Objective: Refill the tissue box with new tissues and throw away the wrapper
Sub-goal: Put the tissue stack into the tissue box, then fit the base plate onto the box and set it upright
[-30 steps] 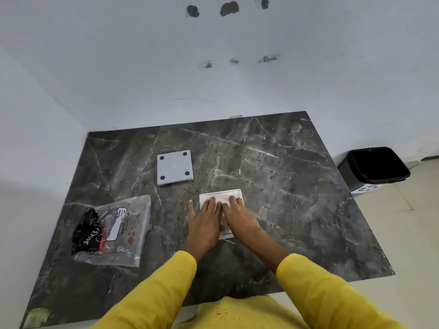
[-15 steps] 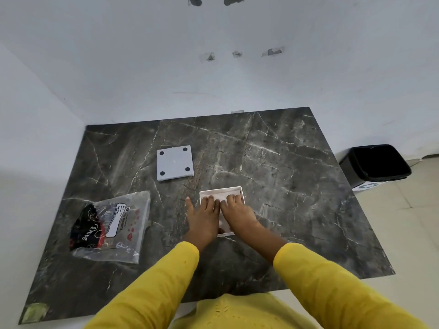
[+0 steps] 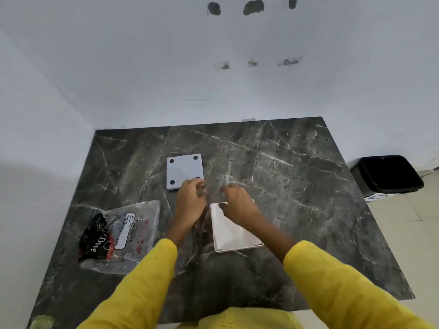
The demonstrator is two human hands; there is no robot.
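The white tissue box [image 3: 234, 236] lies open on the dark marble table [image 3: 297, 186], filled with white tissues. Its grey base plate [image 3: 184, 169], with black dots at the corners, lies flat just beyond and to the left. My left hand [image 3: 190, 205] hovers at the plate's near right corner, fingers loosely curled and empty. My right hand [image 3: 238, 206] is raised over the box's far edge, fingers bent and holding nothing. The empty clear plastic wrapper [image 3: 121, 233], printed black and red, lies at the left of the table.
A black waste bin [image 3: 389, 175] stands on the floor to the right of the table. White walls close off the table's far and left sides. Something green [image 3: 42, 321] sits at the near left corner.
Both hands have lifted off the tissues in the box and moved forward, the left one reaching the grey plate. The tissues now show uncovered in the box.
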